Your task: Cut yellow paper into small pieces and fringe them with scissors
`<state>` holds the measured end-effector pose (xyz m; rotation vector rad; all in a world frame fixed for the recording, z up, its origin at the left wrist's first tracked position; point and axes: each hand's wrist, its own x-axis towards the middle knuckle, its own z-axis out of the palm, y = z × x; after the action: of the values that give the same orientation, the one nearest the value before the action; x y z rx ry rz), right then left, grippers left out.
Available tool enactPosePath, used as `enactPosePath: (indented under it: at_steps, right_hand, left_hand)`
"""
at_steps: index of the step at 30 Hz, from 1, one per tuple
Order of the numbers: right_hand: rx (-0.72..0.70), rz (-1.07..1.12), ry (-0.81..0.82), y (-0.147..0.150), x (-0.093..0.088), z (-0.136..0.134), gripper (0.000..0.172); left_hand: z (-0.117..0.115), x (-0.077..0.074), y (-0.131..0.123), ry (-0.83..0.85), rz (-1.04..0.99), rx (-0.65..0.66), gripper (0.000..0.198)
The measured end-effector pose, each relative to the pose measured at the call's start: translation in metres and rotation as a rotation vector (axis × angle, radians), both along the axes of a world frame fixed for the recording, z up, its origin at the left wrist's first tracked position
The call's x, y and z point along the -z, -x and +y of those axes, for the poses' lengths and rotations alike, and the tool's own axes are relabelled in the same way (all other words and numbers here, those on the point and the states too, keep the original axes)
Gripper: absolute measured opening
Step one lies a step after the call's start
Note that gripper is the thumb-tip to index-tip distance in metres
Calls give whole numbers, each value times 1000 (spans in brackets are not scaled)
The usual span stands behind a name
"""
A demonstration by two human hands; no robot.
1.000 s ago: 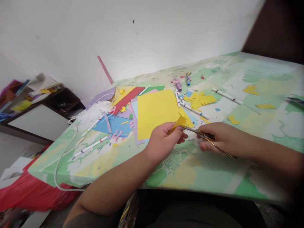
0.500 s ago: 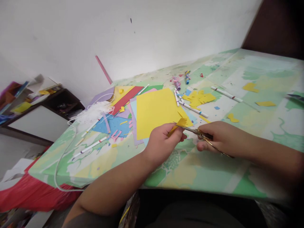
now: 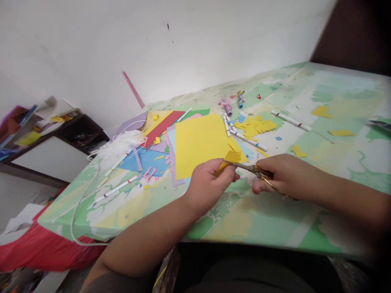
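My left hand (image 3: pixel 207 181) is closed, pinching a small yellow paper strip (image 3: pixel 229 158) with a fringed upper edge. My right hand (image 3: pixel 284 173) is closed round the handles of gold-coloured scissors (image 3: pixel 253 168), whose blades point left and meet the strip. Both hands hover just above the green and yellow patterned table (image 3: pixel 259 219), in front of a large yellow paper sheet (image 3: pixel 200 140).
Coloured paper sheets lie stacked left of the yellow sheet, with a blue sheet (image 3: pixel 146 159) and white string (image 3: pixel 122 144). Several white markers (image 3: pixel 247 140) and yellow paper scraps (image 3: pixel 256 126) lie behind my hands. A dark shelf (image 3: pixel 45 142) with papers stands at the left.
The hands have stayed almost in place. The fringed yellow strip has shifted slightly against the scissor blades; the view has moved a little.
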<state>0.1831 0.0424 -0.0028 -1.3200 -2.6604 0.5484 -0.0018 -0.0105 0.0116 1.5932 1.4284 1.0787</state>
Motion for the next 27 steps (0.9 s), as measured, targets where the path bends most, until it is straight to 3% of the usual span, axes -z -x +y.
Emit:
enactPosePath:
  at_steps: [11, 27]
  right_hand:
    - [41, -17, -23, 0, -2, 3, 50]
    - [-74, 49, 45, -4, 1, 3, 47]
  left_hand:
    - [4, -1, -1, 169, -178, 17, 17]
    - [6, -2, 1, 132, -215, 45, 24]
